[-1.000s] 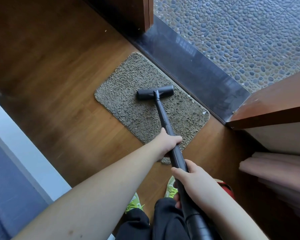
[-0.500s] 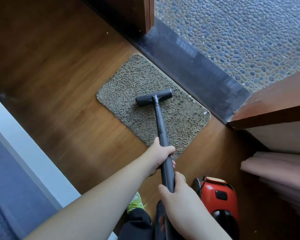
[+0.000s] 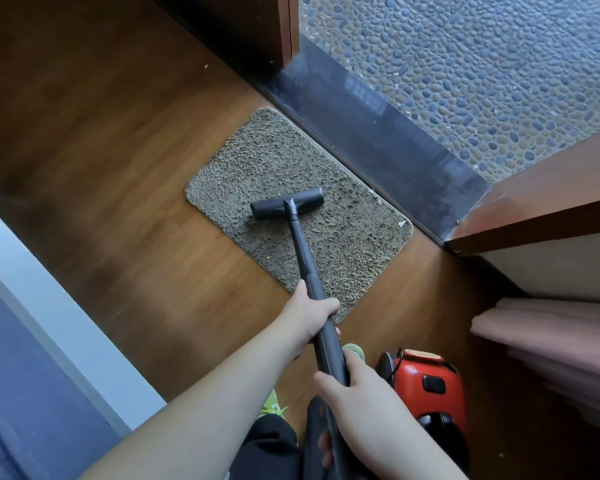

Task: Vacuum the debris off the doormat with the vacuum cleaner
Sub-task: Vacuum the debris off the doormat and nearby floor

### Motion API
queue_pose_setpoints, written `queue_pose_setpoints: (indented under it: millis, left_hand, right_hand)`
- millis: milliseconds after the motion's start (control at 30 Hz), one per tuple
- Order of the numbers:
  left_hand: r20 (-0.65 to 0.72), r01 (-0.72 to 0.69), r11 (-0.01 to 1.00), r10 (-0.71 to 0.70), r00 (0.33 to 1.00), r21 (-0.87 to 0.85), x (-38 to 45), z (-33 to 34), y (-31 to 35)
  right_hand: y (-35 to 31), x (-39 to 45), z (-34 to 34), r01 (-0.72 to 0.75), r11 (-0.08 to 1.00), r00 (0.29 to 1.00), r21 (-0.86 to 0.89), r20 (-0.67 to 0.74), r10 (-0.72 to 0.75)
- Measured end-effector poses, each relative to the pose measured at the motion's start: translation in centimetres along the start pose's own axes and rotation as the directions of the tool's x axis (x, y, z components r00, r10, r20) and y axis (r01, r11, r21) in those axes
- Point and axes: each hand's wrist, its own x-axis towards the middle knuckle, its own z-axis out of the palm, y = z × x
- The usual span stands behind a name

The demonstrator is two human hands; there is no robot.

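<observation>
Here, in the head view, a shaggy grey-brown doormat [image 3: 291, 209] lies on the wooden floor [image 3: 118, 168], its far long edge just beside the dark threshold strip [image 3: 378, 140] of a doorway, with pebbled paving [image 3: 482, 64] beyond. The black floor nozzle [image 3: 287, 203] of the vacuum cleaner rests flat on the mat's middle, nearer the left end. From it the black wand [image 3: 305, 258] slants back toward the person. The left hand [image 3: 309, 318] grips the wand partway up, fingers curled round it; the right hand [image 3: 357, 393] holds it lower, closer to the body, thumb and fingers wrapped around the tube. A few pale scraps of debris [image 3: 402, 223] sit at the mat's right corner by the threshold. The red canister body [image 3: 426, 382] stands on the floor to the right of the hands, near a folded pinkish curtain [image 3: 551, 341]. Green shoes [image 3: 274, 407] show below the arms.
</observation>
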Motion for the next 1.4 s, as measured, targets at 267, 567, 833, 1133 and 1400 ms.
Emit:
queue_pose_setpoints:
  millis: [267,567,833,1133,1400]
  left_hand:
    - [0.122,-0.015,0.990,-0.003,0.993,0.143,1.2,6.1,2.2]
    - [0.152,-0.085,0.912,0.025,0.988,0.402,2.5,11.4,5.6]
    - [0.120,-0.124,0.746,0.059,0.991,0.654,5.0,10.8,9.3]
    - [0.101,-0.119,0.562,0.064,0.993,0.819,4.6,9.7,9.0]
    - [0.098,-0.095,0.552,0.023,0.995,0.829,3.9,7.5,7.3]
  right_hand:
    - [2.0,0.0,-3.6,0.006,0.965,0.996,0.260,-0.085,0.017]
    - [3.2,2.0,-6.7,0.026,0.812,0.990,0.584,-0.127,0.060]
    - [0.4,5.4,-5.8,0.052,0.571,0.996,0.819,-0.085,0.031]
    - [0.2,4.0,-4.6,0.041,0.409,0.999,0.912,-0.043,-0.004]
    - [0.1,3.1,-1.5,0.069,0.432,0.997,0.899,-0.075,-0.003]
